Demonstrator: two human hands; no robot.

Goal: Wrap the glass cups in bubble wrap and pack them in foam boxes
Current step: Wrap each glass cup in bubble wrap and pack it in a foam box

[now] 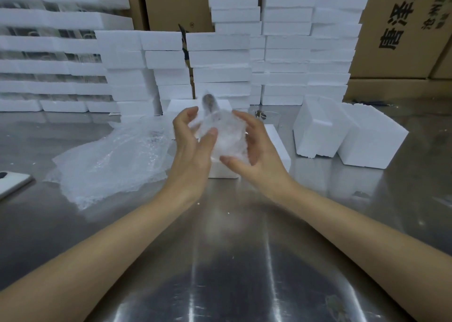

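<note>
Head view: bubble-wrapped glass cup (227, 138) in mid-air, long axis roughly upright. Left hand (193, 138) and right hand (254, 148) curl round its sides, equally near. Foam box (278, 145) sits just beyond and below on the counter (232, 224).

Wrapped bundle (227, 138) between left hand (189, 145) and right hand (256, 150): translucent plastic bubble wrap, crinkled, faintly shiny. Loose bubble wrap (110, 160) left of the left hand: same plastic. Tabletop (232, 260) beneath both hands: smooth, glossy metal with streaked reflections. Foam boxes (318, 131) right of the right hand: white, matt, grainy. Cartons (403, 28) beyond the hands: brown matt cardboard.
</note>
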